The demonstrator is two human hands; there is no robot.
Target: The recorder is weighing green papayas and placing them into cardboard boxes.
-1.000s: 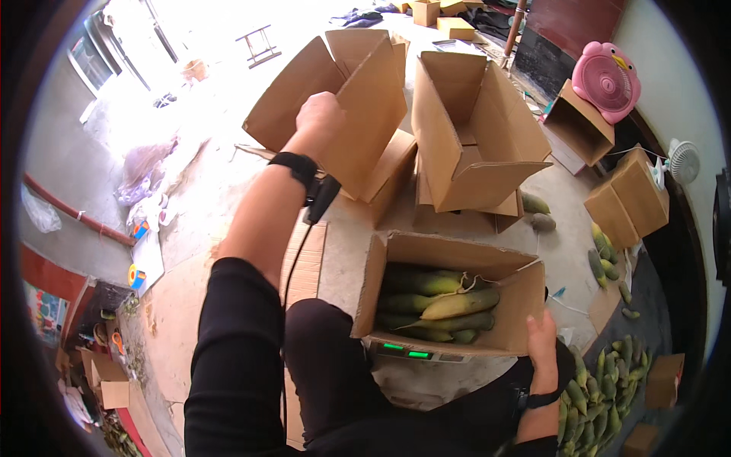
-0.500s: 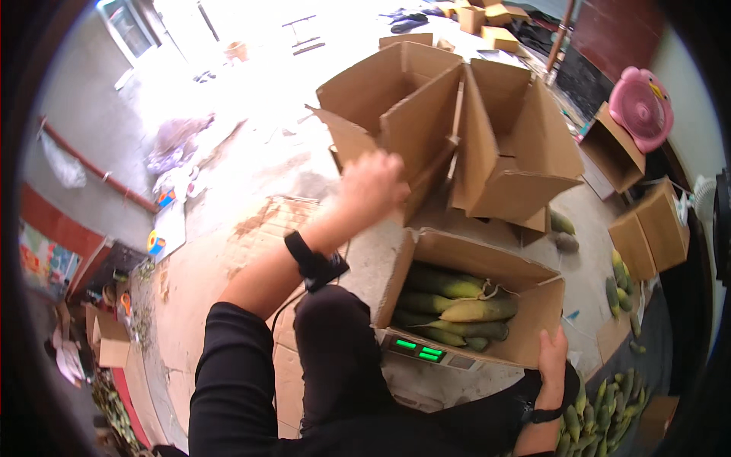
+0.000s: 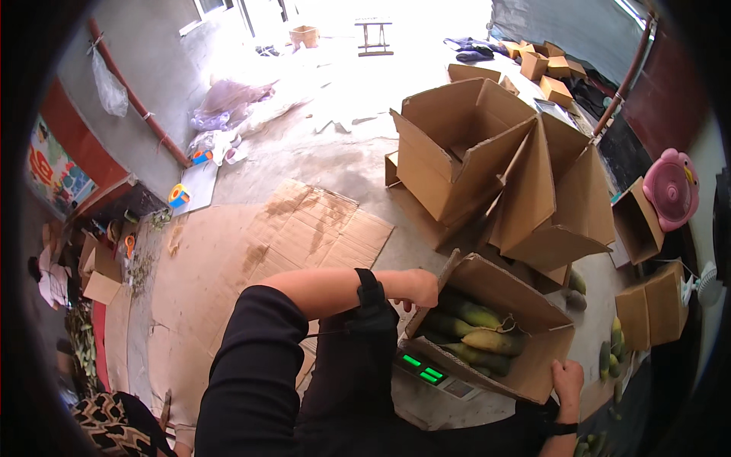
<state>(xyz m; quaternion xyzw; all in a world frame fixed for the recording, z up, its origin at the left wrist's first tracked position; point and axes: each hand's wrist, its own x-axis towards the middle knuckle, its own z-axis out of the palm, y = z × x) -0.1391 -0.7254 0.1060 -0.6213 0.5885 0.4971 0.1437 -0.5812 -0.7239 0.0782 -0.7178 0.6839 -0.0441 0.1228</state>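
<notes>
An open cardboard box (image 3: 541,358) holding several long green radishes (image 3: 487,340) sits tilted in front of me. Its near side overlaps a scale (image 3: 459,388) with a lit green display. My left hand (image 3: 417,289) has its fingers curled at the box's left wall, their tips partly hidden. On the box's right corner, my right hand (image 3: 567,381) is closed round the cardboard edge. A black strap with a small device sits on my left wrist, its cable running down.
Two tall open cartons (image 3: 457,152) stand just beyond the box. Flattened cardboard (image 3: 320,228) covers floor to the left. Loose radishes (image 3: 605,358), a carton (image 3: 651,305) and a pink fan (image 3: 670,190) are at right. A person in patterned clothing (image 3: 110,419) is at lower left.
My left hand has come down from the tall cartons to the left wall of the radish box. My right hand stays on the box's right corner. The view has shifted left.
</notes>
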